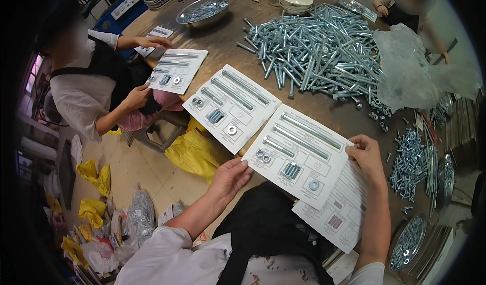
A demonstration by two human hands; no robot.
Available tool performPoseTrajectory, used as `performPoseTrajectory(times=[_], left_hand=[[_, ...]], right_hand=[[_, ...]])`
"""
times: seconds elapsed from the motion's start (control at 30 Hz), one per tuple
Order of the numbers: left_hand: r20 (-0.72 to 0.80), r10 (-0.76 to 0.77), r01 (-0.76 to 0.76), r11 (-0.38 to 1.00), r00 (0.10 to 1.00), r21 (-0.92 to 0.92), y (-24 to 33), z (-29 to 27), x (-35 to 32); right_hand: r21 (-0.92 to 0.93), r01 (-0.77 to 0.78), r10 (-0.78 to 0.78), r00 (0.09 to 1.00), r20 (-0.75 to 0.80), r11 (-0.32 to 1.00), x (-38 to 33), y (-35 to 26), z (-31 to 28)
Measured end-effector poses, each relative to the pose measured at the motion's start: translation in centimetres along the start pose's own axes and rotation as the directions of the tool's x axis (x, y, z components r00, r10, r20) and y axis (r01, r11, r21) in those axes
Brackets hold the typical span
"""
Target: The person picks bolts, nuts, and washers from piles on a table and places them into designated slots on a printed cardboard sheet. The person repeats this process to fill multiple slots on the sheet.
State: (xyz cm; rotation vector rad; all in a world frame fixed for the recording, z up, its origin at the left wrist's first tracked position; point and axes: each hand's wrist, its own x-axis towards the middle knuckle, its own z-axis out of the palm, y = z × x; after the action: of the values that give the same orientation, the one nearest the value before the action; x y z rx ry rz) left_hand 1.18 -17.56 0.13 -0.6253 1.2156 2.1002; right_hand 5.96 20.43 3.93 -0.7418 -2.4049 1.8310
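Observation:
A white printed card (264, 169) carrying hardware lies tilted between my hands. Its upper part bears long hex bolts (311, 131), with two nuts (263, 156), several short bolts (291, 171) and a washer (314, 185) below. My left hand (228, 179) pinches the left corner, thumb on top. The right edge is gripped by my right hand (368, 158), closed with thumb and fingers. Beneath this card, a second printed card (349, 242) sticks out toward me. Just left, a similar filled card (215, 132) rests at the table's edge.
A big heap of long bolts (314, 47) covers the far table beside a clear plastic bag (405, 72). Short bolts (409, 158) lie at right, near metal trays (407, 242). At left a co-worker's hands hold another card (188, 74). A metal bowl (202, 11) stands behind.

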Motion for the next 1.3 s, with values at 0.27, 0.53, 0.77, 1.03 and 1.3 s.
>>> performPoseTrajectory(times=[0.27, 0.53, 0.77, 1.03, 1.3], left_hand=[[0.017, 0.011, -0.011, 0.999, 1.0, -0.033, 0.2, -1.2, 1.0], [-0.04, 0.133, -0.134, 0.991, 0.99, -0.018, 3.2, -3.4, 2.6], [-0.102, 0.228, -0.229, 0.973, 0.968, 0.004, 8.7, -6.8, 6.1], [-0.163, 0.409, -0.407, 0.912, 0.898, 0.047, 16.5, -11.8, 12.1], [-0.281, 0.469, -0.466, 0.881, 0.837, 0.081, 23.0, -14.3, 15.8]], right_hand=[[0.005, -0.005, 0.005, 1.0, 0.001, 1.0, 0.1, -0.6, 0.8], [-0.072, 0.007, -0.006, 1.0, 0.018, 0.997, 1.7, -3.0, 4.6], [0.002, -0.041, 0.041, 0.996, 0.083, 0.999, 4.0, -4.5, 10.1], [0.161, -0.113, 0.058, 0.947, 0.316, 0.98, 7.5, -7.2, 17.4], [0.469, -0.206, -0.024, 0.899, 0.438, 0.859, 9.8, -9.7, 22.9]])
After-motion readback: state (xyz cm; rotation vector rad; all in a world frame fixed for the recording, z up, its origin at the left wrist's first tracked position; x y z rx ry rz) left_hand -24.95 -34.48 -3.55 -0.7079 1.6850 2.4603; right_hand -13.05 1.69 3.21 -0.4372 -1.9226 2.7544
